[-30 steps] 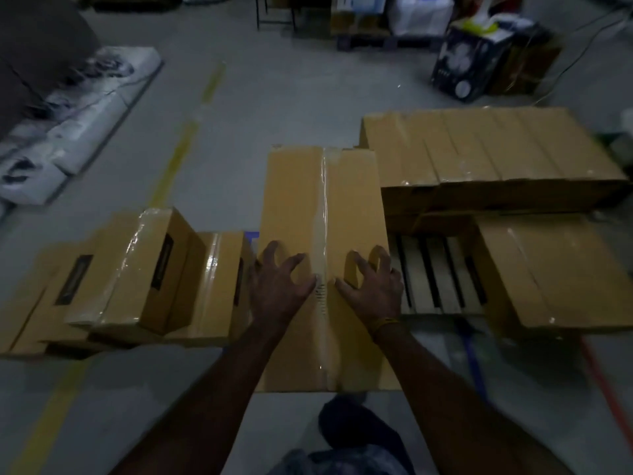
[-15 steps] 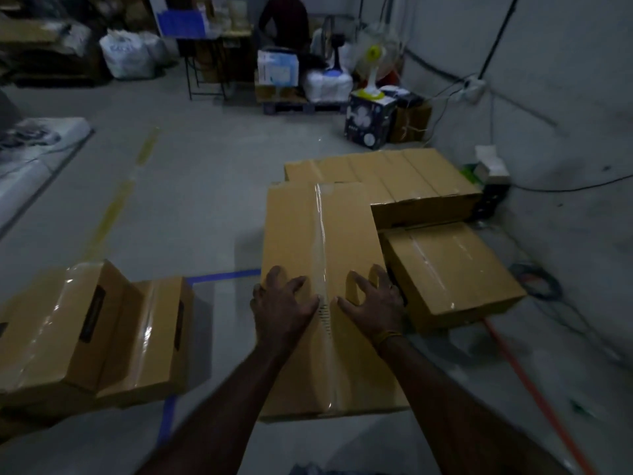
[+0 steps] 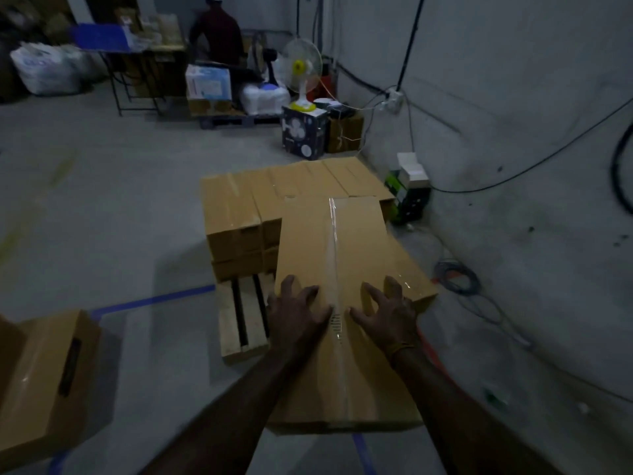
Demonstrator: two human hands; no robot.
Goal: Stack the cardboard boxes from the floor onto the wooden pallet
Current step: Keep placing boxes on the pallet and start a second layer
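Head view, dim light. Lower centre of frame: a long cardboard box (image 3: pixel 346 303) with a clear tape seam down its top is carried out in front of the person, and its far end reaches over the stack. Left hand (image 3: pixel 296 311) and right hand (image 3: pixel 387 313) lie on its top face on either side of the seam, near each other but not touching. Fingers are spread and slightly clawed, pressing down on the cardboard and not wrapped round an edge. How the underside is supported cannot be told; the forearms hide it.

Just beyond and left of the hands: the wooden pallet (image 3: pixel 243 320), with bare slats showing at its near left corner. That corner is not yet filled.

Right of the held box, partly under it: a low box (image 3: pixel 407 269) already on the pallet.

Centre frame, further off: a row of stacked boxes (image 3: pixel 260 207), at least two layers high, covering the pallet's far part.

Lower left edge: one floor box (image 3: pixel 44 389) with a dark hand slot, not yet moved. Whether more lie outside the frame cannot be told.

Judgement: task looks well along but incomplete. One box is in transit, at least one is left on the floor, and open pallet space remains.

Upper centre: a pedestal fan (image 3: pixel 303 73), and another person (image 3: pixel 217 32) standing at the back.
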